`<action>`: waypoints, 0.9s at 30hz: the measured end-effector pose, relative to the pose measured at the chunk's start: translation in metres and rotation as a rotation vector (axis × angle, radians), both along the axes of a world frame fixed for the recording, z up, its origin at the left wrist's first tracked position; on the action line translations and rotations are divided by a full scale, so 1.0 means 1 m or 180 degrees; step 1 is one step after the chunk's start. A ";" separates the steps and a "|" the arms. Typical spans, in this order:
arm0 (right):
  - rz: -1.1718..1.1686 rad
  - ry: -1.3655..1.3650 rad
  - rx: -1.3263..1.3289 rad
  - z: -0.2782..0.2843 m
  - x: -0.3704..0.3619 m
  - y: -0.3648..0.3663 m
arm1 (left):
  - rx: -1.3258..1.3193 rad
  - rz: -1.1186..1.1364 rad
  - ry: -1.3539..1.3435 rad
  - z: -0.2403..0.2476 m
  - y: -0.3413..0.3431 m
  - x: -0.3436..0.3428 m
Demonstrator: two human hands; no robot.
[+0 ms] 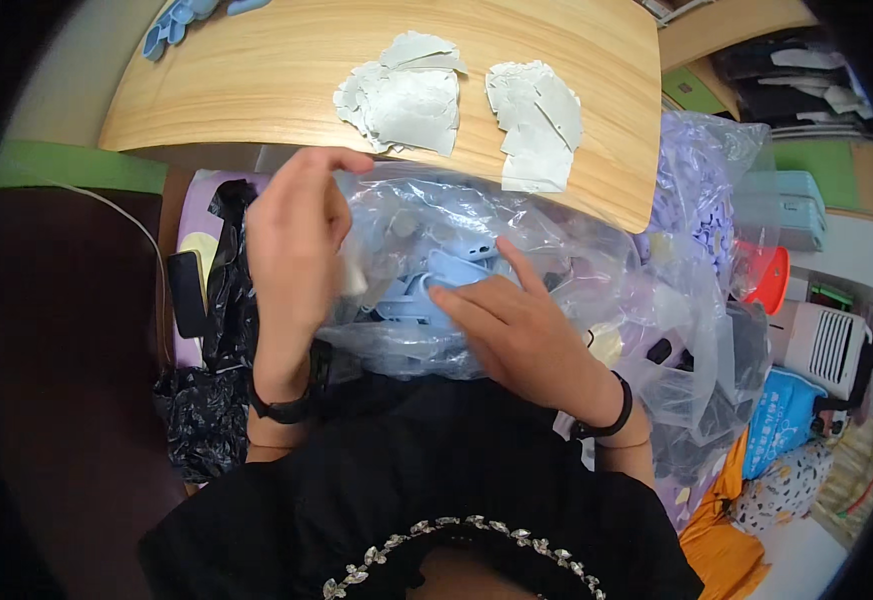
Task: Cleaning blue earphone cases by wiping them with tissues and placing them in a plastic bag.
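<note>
Blue plastic pieces [412,306]: inside the clear bag [402,357], at the near side of the table [257,95].
Right hand [532,325]: fingers spread over the pieces; whether pinching one, cannot tell.
Left hand [295,235]: above the bag's left side, fingers bent, blurred; grip cannot be told.
Progress: some blue pieces bagged, a few loose parts [164,32] on the far-left tabletop; share remaining unclear.

At the centre of the frame, the light-blue pieces [402,307] are partly hidden by the right hand [522,325] and blurred by the clear bag [397,352]. At upper left, blue parts [174,25] are cut off by the top edge.
</note>
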State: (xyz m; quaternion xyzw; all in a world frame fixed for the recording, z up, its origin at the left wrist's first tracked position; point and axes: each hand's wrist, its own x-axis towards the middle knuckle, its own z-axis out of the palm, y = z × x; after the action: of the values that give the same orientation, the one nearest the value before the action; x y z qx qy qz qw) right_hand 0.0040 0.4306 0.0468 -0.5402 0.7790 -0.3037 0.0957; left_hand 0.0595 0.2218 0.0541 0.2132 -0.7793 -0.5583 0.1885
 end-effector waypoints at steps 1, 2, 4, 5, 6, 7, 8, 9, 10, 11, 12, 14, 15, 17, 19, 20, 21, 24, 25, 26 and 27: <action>0.0023 -0.0234 -0.0103 -0.006 0.003 -0.004 | -0.0012 -0.0016 -0.0010 0.001 0.001 0.000; 0.0043 -0.0469 -0.0206 -0.009 0.005 -0.006 | 0.0757 -0.0121 0.0286 0.002 0.004 -0.002; 0.0032 -0.0439 -0.0174 -0.017 -0.001 -0.012 | 0.2290 -0.0267 0.0849 0.000 0.011 0.000; 0.0003 -0.0383 -0.0118 -0.019 -0.004 -0.015 | 0.2290 -0.0267 0.0817 -0.002 0.009 0.001; -0.0022 -0.0328 -0.0062 -0.022 -0.005 -0.016 | 0.2455 -0.0266 0.0773 -0.005 0.004 -0.001; -0.0027 -0.0359 -0.0067 -0.024 -0.004 -0.017 | 0.2618 -0.0261 0.0730 -0.008 -0.002 -0.002; -0.0085 -0.0329 0.0004 -0.027 -0.005 -0.016 | 0.2792 -0.0266 0.0696 -0.011 -0.005 -0.003; -0.0140 -0.0298 0.0075 -0.029 -0.005 -0.015 | 0.2799 -0.0270 0.0676 -0.013 -0.007 -0.001; -0.0195 -0.0263 0.0145 -0.030 -0.005 -0.014 | 0.2295 -0.0331 0.0385 -0.014 -0.009 0.001; -0.0207 -0.0271 0.0148 -0.029 -0.005 -0.012 | 0.1788 -0.0393 0.0103 -0.015 -0.010 0.004; -0.0364 -0.0585 0.0084 -0.024 -0.006 -0.011 | 0.1277 -0.0458 -0.0170 -0.015 -0.009 0.006; -0.0642 -0.1202 -0.0081 -0.014 -0.009 -0.013 | 0.1224 -0.0770 -0.0368 -0.013 0.002 0.019; -0.0639 -0.1196 -0.0093 -0.010 -0.008 -0.016 | 0.1186 -0.1083 -0.0566 -0.015 0.008 0.024; -0.0653 -0.1758 -0.0730 -0.001 -0.003 -0.028 | 0.0987 -0.0845 -0.0237 -0.033 0.025 0.021; -0.0643 -0.2055 -0.1076 0.013 -0.005 -0.037 | 0.0606 -0.0365 0.0379 -0.045 0.033 0.022; -0.0724 -0.1954 -0.1036 0.024 -0.015 -0.040 | 0.0587 -0.0386 0.0398 -0.042 0.028 0.020; -0.0800 -0.1855 -0.0994 0.033 -0.026 -0.043 | 0.1176 -0.0192 0.0331 -0.038 0.020 0.019; -0.0970 -0.0636 -0.0928 0.029 -0.072 -0.071 | 0.2341 0.0235 0.0185 -0.029 0.001 0.023; -0.0981 -0.0618 -0.0935 0.016 -0.086 -0.080 | 0.2923 -0.0156 0.0267 -0.031 -0.006 0.023; -0.0632 0.0077 -0.0852 -0.005 -0.095 -0.089 | 0.3499 -0.0557 0.0347 -0.034 -0.011 0.023; -0.0258 0.0755 -0.0770 -0.025 -0.100 -0.096 | 0.4056 -0.0942 0.0428 -0.037 -0.016 0.022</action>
State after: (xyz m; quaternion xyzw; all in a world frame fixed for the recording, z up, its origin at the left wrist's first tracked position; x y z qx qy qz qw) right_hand -0.0955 0.3347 0.0221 -0.5480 0.7637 -0.3329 -0.0749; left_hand 0.0814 0.2059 0.0174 0.1383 -0.3037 -0.9427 -0.0052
